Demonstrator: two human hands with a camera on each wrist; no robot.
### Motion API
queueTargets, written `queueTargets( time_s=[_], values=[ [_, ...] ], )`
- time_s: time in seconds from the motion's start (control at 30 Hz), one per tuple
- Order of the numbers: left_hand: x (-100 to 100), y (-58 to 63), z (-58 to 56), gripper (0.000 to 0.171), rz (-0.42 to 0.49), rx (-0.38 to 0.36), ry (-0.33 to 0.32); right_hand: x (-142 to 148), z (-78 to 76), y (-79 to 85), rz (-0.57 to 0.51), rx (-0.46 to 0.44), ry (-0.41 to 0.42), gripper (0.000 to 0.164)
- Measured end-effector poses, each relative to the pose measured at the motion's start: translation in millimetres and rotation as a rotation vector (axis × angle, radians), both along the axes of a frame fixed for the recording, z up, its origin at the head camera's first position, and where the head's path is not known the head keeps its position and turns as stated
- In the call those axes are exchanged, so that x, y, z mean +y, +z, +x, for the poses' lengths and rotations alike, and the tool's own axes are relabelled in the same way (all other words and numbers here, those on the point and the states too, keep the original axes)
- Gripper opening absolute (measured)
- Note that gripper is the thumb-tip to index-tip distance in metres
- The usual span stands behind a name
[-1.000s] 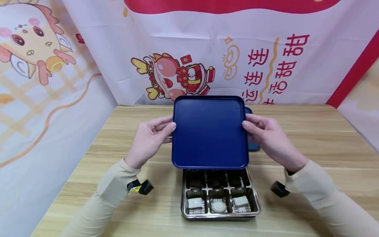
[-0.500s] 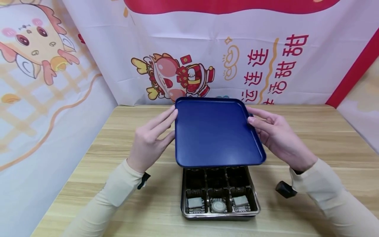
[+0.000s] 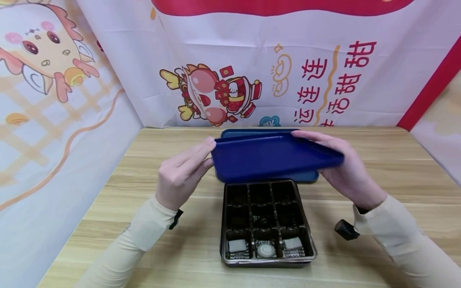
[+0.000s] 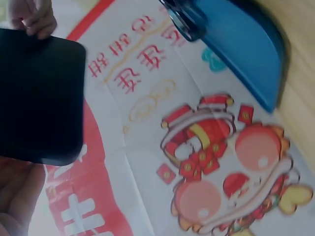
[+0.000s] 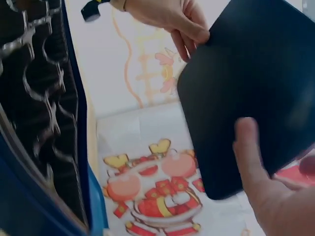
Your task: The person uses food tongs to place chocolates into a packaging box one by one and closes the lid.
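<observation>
Both hands hold a dark blue square lid, tilted in the air beyond a box. My left hand grips its left edge. At the right side my right hand holds it, the thumb lying on its flat face in the right wrist view. Below the lid, the box has a dark plastic insert divided into several compartments. Its near row contains two white blocks, the left block and the right block, with a white round piece between them.
A lighter blue square lid or tray lies on the wooden table behind the box, partly hidden by the held lid. A printed white cloth hangs along the table's back edge. Another printed cloth covers the left side.
The dark blue lid has tipped from facing the camera to a flatter slant, its right end swinging right. More of the box's compartments and the lighter blue piece behind now show.
</observation>
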State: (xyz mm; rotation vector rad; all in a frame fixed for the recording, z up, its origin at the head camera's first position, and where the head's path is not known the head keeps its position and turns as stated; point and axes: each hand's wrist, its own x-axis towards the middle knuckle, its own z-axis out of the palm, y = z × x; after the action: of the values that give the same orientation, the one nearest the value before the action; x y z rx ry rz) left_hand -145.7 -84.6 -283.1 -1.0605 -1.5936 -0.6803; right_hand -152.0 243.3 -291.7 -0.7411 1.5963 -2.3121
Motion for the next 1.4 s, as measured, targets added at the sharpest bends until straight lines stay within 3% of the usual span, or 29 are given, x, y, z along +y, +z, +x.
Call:
queueTargets(
  time_s=[0.03, 0.1, 0.23, 0.3, 0.37, 0.5, 0.6, 0.7, 0.83, 0.93, 1.1, 1.2, 1.4],
  values=[
    [0, 0.0, 0.9, 0.025, 0.018, -0.021, 0.006, 0, 0.7, -0.1, 0.037, 0.073, -0.003, 0.040],
    [1, 1.5, 3.6, 0.025, 0.053, -0.076, -0.010, 0, 2.2, 0.8, 0.203, 0.236, -0.094, 0.036],
    [4, 9.9, 11.9, 0.016, 0.114, -0.254, -0.121, -7, 6.9, 4.7, 0.570, 0.599, -0.435, 0.016],
    [5, 13.1, 15.7, 0.019, 0.160, -0.368, -0.160, -12, 9.0, 7.8, 0.605, 0.728, -0.554, 0.016],
    [6, 14.6, 19.6, 0.020, 0.199, -0.484, -0.164, -15, 10.7, 10.5, 0.583, 0.769, -0.604, 0.017],
    [9, 13.4, 25.9, 0.026, 0.210, -0.707, -0.139, -14, 9.8, 8.8, 0.549, 0.623, -0.601, 0.034],
    [10, 12.2, 28.1, 0.047, 0.190, -0.905, -0.133, -8, 7.3, 5.7, 0.616, 0.502, -0.595, 0.057],
    [9, 11.7, 26.8, 0.065, 0.173, -1.147, -0.167, -2, 7.7, 7.6, 0.658, 0.358, -0.481, 0.078],
    [6, 6.5, 20.1, 0.070, 0.149, -1.406, -0.229, 3, 8.9, 11.7, 0.731, 0.168, -0.283, 0.095],
    [2, -3.9, 12.1, 0.067, 0.117, -1.498, -0.224, 3, 6.9, 10.4, 0.777, 0.092, -0.183, 0.100],
    [-2, -22.3, 1.3, 0.065, 0.039, -1.571, -0.153, 1, 0.3, 1.7, 0.834, 0.009, -0.060, 0.096],
    [-2, -28.4, -0.9, 0.067, -0.022, -1.593, -0.088, -2, -3.0, -4.7, 0.884, -0.024, -0.032, 0.091],
    [2, -33.9, 0.9, 0.070, -0.181, -1.636, -0.030, -4, -2.6, -11.6, 0.965, -0.079, -0.005, 0.093]
  ],
)
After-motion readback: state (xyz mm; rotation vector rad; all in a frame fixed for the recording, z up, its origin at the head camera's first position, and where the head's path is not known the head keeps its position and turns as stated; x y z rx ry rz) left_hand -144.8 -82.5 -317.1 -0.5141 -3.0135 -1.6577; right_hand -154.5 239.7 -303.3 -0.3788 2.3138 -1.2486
